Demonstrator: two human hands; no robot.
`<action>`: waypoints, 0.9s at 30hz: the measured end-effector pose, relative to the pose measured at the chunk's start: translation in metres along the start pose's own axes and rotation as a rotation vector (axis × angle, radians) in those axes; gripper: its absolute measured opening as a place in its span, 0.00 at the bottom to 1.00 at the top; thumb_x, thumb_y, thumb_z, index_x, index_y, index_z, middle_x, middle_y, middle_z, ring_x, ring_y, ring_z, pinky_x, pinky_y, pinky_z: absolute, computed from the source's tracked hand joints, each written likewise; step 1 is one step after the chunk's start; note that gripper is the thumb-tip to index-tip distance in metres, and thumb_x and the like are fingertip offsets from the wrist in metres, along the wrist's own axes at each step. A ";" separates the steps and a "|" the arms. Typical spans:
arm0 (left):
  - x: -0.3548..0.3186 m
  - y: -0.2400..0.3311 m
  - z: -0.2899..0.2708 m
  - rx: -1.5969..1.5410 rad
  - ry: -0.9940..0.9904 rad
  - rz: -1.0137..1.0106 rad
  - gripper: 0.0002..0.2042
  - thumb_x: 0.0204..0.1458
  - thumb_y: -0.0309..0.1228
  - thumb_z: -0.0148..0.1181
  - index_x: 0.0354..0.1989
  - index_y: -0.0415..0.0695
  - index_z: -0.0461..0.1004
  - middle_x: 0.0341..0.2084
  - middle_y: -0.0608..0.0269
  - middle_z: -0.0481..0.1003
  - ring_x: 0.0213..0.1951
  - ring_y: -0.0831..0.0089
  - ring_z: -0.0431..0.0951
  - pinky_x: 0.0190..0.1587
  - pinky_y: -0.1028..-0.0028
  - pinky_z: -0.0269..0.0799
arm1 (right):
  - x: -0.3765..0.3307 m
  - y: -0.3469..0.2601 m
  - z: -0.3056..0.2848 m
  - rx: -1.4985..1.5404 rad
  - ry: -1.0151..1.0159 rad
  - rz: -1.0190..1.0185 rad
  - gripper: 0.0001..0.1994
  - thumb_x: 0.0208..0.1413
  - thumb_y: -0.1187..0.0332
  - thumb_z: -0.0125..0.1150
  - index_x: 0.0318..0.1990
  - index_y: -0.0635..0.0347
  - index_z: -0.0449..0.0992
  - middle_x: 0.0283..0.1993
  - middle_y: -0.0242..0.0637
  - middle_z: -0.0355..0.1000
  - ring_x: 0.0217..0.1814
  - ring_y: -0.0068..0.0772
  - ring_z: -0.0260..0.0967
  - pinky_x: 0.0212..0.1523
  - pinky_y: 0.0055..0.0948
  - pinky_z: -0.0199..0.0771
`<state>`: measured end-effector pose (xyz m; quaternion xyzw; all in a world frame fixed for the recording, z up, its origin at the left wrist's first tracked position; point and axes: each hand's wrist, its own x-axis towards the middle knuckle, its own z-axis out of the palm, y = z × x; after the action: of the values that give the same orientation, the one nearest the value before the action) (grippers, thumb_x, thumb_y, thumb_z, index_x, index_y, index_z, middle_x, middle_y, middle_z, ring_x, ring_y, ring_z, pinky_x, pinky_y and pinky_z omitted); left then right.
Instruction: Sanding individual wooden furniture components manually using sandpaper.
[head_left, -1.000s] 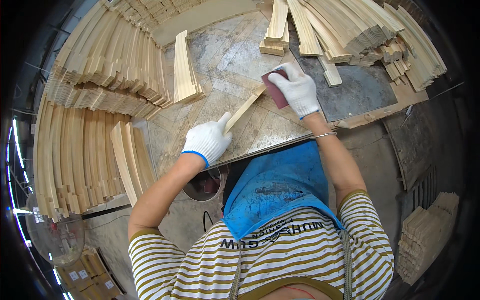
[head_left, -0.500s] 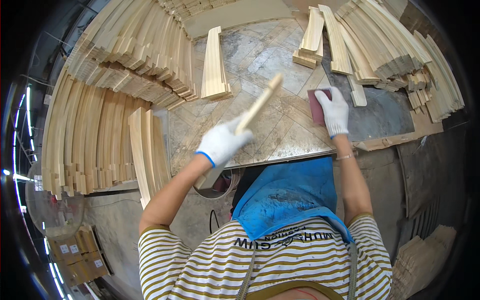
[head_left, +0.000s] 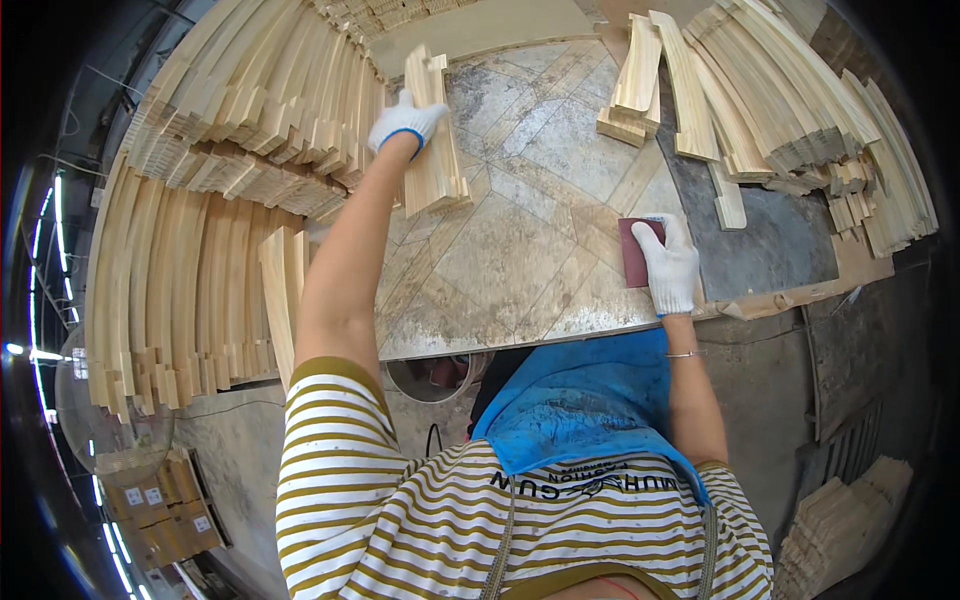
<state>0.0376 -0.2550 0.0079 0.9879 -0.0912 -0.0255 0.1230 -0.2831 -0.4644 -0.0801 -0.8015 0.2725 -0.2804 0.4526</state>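
Note:
My left hand (head_left: 408, 123), in a white knit glove with a blue cuff, reaches to the far left of the table. Its thumb and fingers are spread over a pale wooden slat (head_left: 432, 180), which lies against another of its kind beside the tall left stack. Closer to me on the right, my gloved right hand (head_left: 672, 268) is closed on a maroon sanding pad (head_left: 634, 258). The pad rests at the table surface, its right part hidden under the hand.
Stacked curved slats (head_left: 200, 290) line the left side. More slats (head_left: 770, 90) fan out at the far right, near a short pair of pieces (head_left: 635, 95). A patterned tabletop (head_left: 520, 260) lies between. Below its front edge stands a round bin (head_left: 425, 385).
My left hand has swung far left with the slat, which now lies beside the one there. My right hand and the sanding pad have shifted slightly nearer to me.

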 end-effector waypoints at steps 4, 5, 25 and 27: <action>0.000 -0.002 0.017 0.039 0.078 -0.033 0.39 0.37 0.62 0.55 0.58 0.51 0.63 0.48 0.44 0.72 0.48 0.51 0.75 0.46 0.56 0.72 | -0.001 -0.005 -0.003 -0.020 -0.018 0.024 0.12 0.52 0.63 0.63 0.38 0.61 0.76 0.33 0.42 0.76 0.35 0.36 0.76 0.37 0.29 0.72; 0.001 -0.002 0.016 0.034 0.073 0.002 0.39 0.37 0.61 0.56 0.57 0.50 0.64 0.47 0.44 0.72 0.48 0.51 0.75 0.46 0.55 0.73 | 0.000 -0.005 -0.003 -0.045 -0.016 0.013 0.12 0.52 0.63 0.63 0.38 0.62 0.76 0.33 0.42 0.76 0.35 0.35 0.76 0.37 0.29 0.72; -0.017 -0.014 0.024 -0.175 -0.068 0.087 0.53 0.38 0.55 0.62 0.68 0.38 0.43 0.51 0.39 0.71 0.50 0.51 0.75 0.52 0.63 0.69 | 0.004 -0.098 0.127 0.069 -0.337 -0.488 0.10 0.47 0.60 0.65 0.35 0.49 0.75 0.30 0.38 0.75 0.31 0.40 0.75 0.30 0.33 0.73; -0.020 -0.015 0.028 -0.158 -0.028 0.082 0.52 0.38 0.54 0.61 0.68 0.38 0.44 0.50 0.39 0.71 0.50 0.50 0.75 0.52 0.63 0.69 | 0.000 -0.102 0.134 0.020 -0.363 -0.542 0.09 0.48 0.59 0.64 0.34 0.50 0.75 0.29 0.37 0.75 0.31 0.40 0.74 0.30 0.34 0.73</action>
<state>0.0190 -0.2437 -0.0220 0.9700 -0.1309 -0.0412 0.2004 -0.1712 -0.3421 -0.0484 -0.8773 -0.0386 -0.2458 0.4103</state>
